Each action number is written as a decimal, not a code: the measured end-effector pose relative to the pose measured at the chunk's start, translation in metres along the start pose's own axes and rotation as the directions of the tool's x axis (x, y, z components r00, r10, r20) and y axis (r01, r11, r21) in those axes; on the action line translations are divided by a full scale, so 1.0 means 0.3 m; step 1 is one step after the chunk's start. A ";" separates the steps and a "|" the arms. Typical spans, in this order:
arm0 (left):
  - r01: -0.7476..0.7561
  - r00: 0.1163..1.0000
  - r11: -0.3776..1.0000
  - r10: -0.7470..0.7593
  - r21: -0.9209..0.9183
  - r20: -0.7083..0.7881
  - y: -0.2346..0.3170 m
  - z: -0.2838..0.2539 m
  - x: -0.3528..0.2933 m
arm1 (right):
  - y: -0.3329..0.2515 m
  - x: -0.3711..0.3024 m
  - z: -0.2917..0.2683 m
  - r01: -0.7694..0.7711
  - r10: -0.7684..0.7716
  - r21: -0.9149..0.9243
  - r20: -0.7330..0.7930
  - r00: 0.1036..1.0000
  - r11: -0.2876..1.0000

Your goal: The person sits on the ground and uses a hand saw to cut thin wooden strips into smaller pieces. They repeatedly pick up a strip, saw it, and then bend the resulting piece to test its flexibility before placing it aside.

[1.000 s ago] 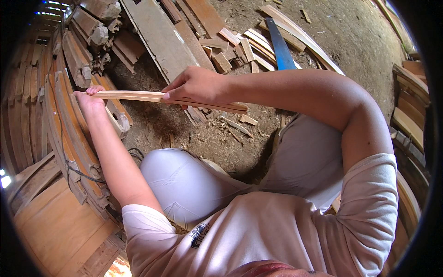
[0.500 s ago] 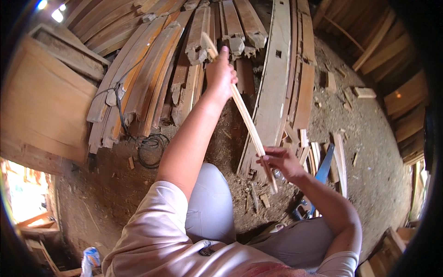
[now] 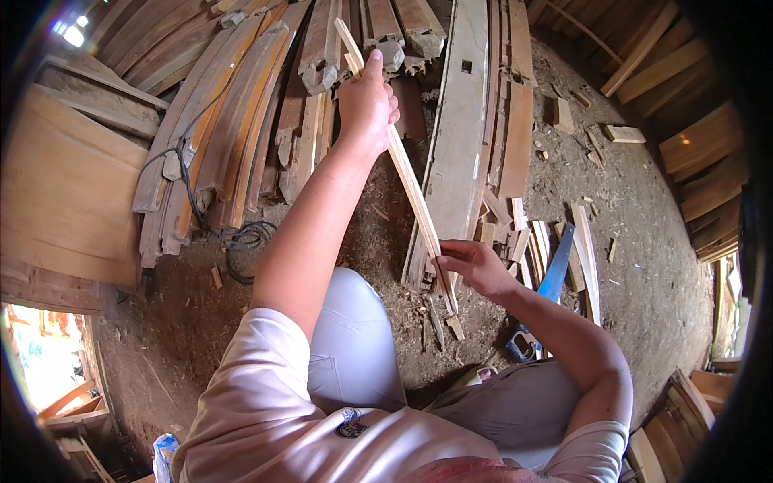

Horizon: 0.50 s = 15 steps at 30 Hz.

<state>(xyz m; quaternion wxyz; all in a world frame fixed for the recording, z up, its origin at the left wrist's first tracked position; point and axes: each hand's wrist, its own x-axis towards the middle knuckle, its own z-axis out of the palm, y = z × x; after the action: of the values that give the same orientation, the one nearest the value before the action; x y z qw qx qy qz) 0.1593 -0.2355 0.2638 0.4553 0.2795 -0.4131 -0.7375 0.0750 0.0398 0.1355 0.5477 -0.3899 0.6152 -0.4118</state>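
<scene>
"In the middle of the scene, what's held?"

"Thin wooden strips: the left hand wraps them toward the far end, the right hand pinches them toward the near end."

"What could go wrong?"

"If that light pinch loosened, they might slide apart or twist."

"And around?"

"An earthen-looking floor with scattered offcuts, a blue saw right, boards stacked far left."

No lettering legible; dark print on front of pale shirt, too small to read
</scene>
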 end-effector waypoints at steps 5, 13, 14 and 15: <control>-0.092 0.995 0.856 0.091 0.509 0.028 0.062 0.041 -0.018 | -0.024 -0.138 -0.318 0.066 0.029 -0.550 0.163 0.986 0.833; -0.493 0.866 0.005 0.099 0.870 0.490 -0.301 0.162 -0.156 | 0.629 -0.656 -0.332 -0.314 -0.108 -0.481 -0.666 0.739 0.819; -0.570 0.821 0.020 0.057 0.821 0.568 -0.418 0.170 -0.154 | 0.804 -0.711 -0.275 -0.295 -0.171 -0.479 -0.713 0.680 0.826; -0.575 0.818 -0.031 -0.003 0.818 0.575 -0.507 0.180 -0.161 | 0.825 -0.715 -0.205 -0.424 -0.007 -0.428 -0.710 0.704 0.798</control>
<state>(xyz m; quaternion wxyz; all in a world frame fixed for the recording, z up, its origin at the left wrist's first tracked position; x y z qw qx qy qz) 0.0703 -0.1355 0.1614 0.1824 0.2525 -0.9354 -0.1672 0.0274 0.3326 -0.0163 0.1885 -0.2785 0.9062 -0.2564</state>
